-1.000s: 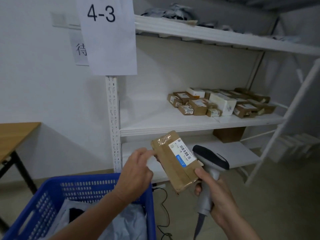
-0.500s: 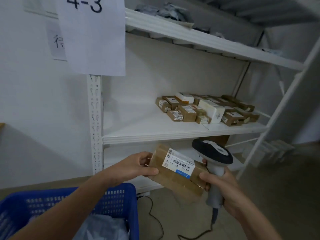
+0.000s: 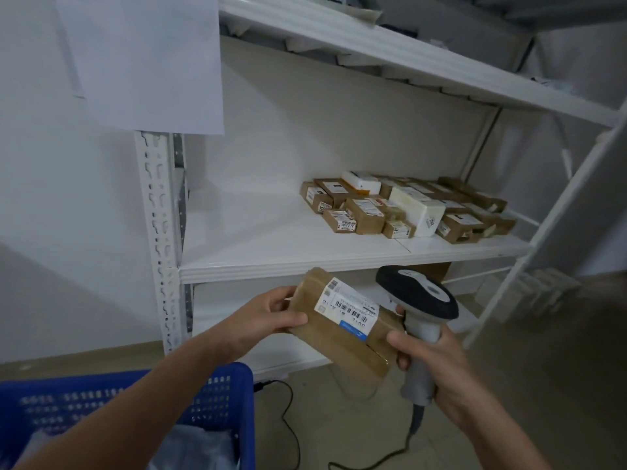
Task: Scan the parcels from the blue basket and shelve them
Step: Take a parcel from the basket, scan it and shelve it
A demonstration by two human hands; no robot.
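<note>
The basket (image 3: pixel 217 395) sits nearest you, with grey bags (image 3: pixel 196 449) left in it. Just past its rim you hold the parcel (image 3: pixel 342 337) in the air, below the shelf (image 3: pixel 271 262) edge. It is a taped brown box, and looks light and stiff. The tape could be slick, so hold it by the short ends and keep the label (image 3: pixel 346 305) clear. Your left hand (image 3: pixel 268 320) pinches the left end, thumb on top and fingers curled behind. Your right hand (image 3: pixel 437 371) is wrapped round the scanner (image 3: pixel 417 300) handle, and its thumb seems to rest against the parcel's right end. Farther back, boxes (image 3: pixel 407 208) crowd the right of the shelf. The left part is bare.
</note>
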